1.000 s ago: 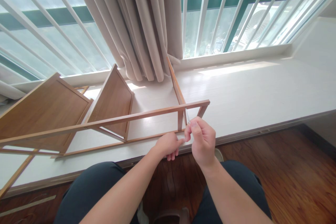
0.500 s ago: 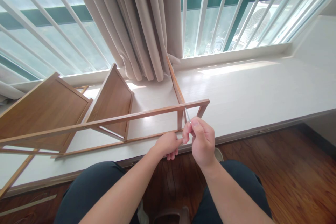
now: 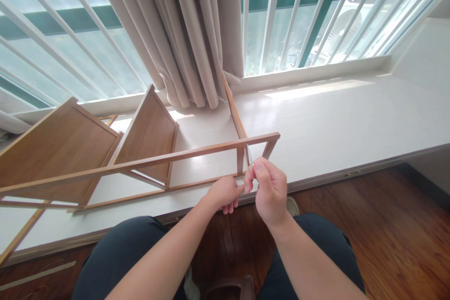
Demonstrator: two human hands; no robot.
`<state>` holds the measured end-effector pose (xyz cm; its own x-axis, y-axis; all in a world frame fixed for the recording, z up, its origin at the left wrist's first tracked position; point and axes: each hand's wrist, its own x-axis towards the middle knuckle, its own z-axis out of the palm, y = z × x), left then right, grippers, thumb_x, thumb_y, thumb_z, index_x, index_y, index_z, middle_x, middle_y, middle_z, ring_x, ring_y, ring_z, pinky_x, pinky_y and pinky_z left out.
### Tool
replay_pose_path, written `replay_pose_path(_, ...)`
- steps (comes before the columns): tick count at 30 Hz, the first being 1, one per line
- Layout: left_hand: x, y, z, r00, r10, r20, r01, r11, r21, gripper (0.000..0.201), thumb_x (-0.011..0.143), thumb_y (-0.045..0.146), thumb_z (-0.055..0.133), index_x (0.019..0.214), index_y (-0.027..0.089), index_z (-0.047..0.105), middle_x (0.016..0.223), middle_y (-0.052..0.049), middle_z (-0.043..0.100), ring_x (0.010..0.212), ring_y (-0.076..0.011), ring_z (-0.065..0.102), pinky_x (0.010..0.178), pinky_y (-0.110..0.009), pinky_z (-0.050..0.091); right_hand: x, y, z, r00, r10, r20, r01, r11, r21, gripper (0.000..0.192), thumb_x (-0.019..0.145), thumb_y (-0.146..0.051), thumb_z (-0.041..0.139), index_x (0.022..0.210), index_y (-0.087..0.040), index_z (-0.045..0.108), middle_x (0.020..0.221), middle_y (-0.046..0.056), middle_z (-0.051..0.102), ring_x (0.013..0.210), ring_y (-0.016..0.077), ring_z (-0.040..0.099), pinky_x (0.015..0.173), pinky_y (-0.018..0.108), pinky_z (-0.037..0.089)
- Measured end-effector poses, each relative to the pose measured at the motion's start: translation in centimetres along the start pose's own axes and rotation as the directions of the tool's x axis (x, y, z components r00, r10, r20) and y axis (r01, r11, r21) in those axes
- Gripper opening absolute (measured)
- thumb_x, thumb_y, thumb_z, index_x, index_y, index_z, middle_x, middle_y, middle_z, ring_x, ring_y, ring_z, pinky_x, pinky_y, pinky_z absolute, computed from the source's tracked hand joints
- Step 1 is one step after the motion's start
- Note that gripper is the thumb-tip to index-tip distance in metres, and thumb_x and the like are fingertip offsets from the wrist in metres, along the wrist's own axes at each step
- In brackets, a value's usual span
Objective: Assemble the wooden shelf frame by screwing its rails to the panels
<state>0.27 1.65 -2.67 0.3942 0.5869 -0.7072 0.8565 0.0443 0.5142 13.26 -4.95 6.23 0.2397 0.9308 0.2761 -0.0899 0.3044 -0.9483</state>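
A wooden folding shelf frame (image 3: 190, 153) lies on its side along the white sill, its slanted panels (image 3: 149, 126) standing up from it. My right hand (image 3: 270, 190) is closed, thumb against forefinger, on a thin metal rod like a hex key (image 3: 249, 153). The rod's far end meets the frame where the crosspiece (image 3: 235, 110) joins the upper rail; the tip is hidden. Beside it, my left hand (image 3: 224, 193) lies at the near lower rail with its fingers curled under and its thumb side close to my right hand. Whatever its fingers grip is hidden.
The white sill (image 3: 337, 122) runs left to right, with its front edge above a dark wooden floor (image 3: 386, 225). A beige curtain (image 3: 190, 33) hangs behind the frame, before barred windows. My knees (image 3: 123, 253) are close under the sill.
My right hand has turned slightly, and the metal rod has shifted a little with it. The left hand and the wooden frame stay nearly in place.
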Motion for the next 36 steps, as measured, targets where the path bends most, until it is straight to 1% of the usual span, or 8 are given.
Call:
replay_pose_path(2, -0.20, 0.19, -0.08, 1.000, -0.006, 0.000, 0.006, 1.000, 0.003, 0.062, 0.095, 0.060, 0.036, 0.063, 0.015, 0.065, 0.058, -0.011, 0.070, 0.044, -0.0172, 0.062, 0.051, -0.029, 0.051, 0.04, -0.10, -0.10, 1.000, 0.003, 0.003, -0.003, 1.000, -0.005, 0.049, 0.103, -0.042, 0.046, 0.060, -0.020, 0.053, 0.055, -0.001, 0.053, 0.054, 0.0114, 0.049, 0.055, 0.026, 0.041)
replay_pose_path(8, -0.71, 0.71, -0.36, 1.000, 0.012, -0.006, -0.012, 1.000, -0.004, 0.062, 0.093, 0.059, 0.037, 0.057, 0.016, 0.062, 0.054, -0.011, 0.068, 0.042, -0.0190, 0.062, 0.049, -0.031, 0.051, 0.00, -0.01, -0.36, 0.999, 0.036, 0.024, -0.038, 0.997, 0.065, 0.046, 0.103, -0.040, 0.047, 0.063, -0.019, 0.053, 0.055, -0.002, 0.054, 0.052, 0.0106, 0.049, 0.056, 0.026, 0.042)
replay_pose_path(15, -0.40, 0.49, -0.18, 1.000, 0.022, -0.012, -0.022, 1.000, 0.002, 0.059, 0.093, 0.053, 0.035, 0.057, 0.015, 0.062, 0.053, -0.012, 0.067, 0.040, -0.0192, 0.061, 0.049, -0.032, 0.050, 0.13, -0.49, -0.66, 0.999, 0.000, 0.034, 0.001, 0.999, -0.036, 0.047, 0.103, -0.038, 0.048, 0.060, -0.020, 0.051, 0.053, -0.002, 0.054, 0.053, 0.0102, 0.048, 0.057, 0.025, 0.041)
replay_pose_path(21, 0.00, 0.11, 0.10, 1.000, 0.017, -0.014, -0.017, 1.000, -0.001, 0.061, 0.091, 0.059, 0.035, 0.057, 0.016, 0.063, 0.053, -0.011, 0.067, 0.041, -0.0192, 0.062, 0.049, -0.032, 0.050, 0.22, -0.76, -0.71, 0.999, 0.009, 0.035, -0.006, 0.998, -0.061, 0.047, 0.102, -0.037, 0.047, 0.059, -0.020, 0.051, 0.053, -0.002, 0.054, 0.053, 0.0103, 0.048, 0.058, 0.025, 0.041)
replay_pose_path(31, -0.02, 0.21, 0.04, 1.000, 0.008, -0.011, -0.008, 1.000, 0.001, 0.065, 0.092, 0.063, 0.034, 0.058, 0.015, 0.063, 0.055, -0.012, 0.068, 0.041, -0.0189, 0.062, 0.051, -0.032, 0.051, 0.18, -0.66, -0.74, 0.998, 0.045, 0.045, -0.044, 0.999, -0.023, 0.048, 0.102, -0.037, 0.048, 0.058, -0.019, 0.051, 0.053, -0.002, 0.054, 0.053, 0.0095, 0.048, 0.057, 0.024, 0.041)
replay_pose_path(36, 0.13, 0.11, 0.04, 1.000, 0.002, -0.005, -0.002, 1.000, 0.004, 0.064, 0.092, 0.061, 0.035, 0.058, 0.015, 0.064, 0.055, -0.012, 0.068, 0.042, -0.0194, 0.062, 0.051, -0.032, 0.051, 0.28, -0.78, -0.69, 0.997, 0.045, 0.057, -0.044, 0.999, -0.028, 0.048, 0.102, -0.037, 0.048, 0.058, -0.019, 0.051, 0.053, -0.002, 0.054, 0.052, 0.0094, 0.048, 0.057, 0.024, 0.042)
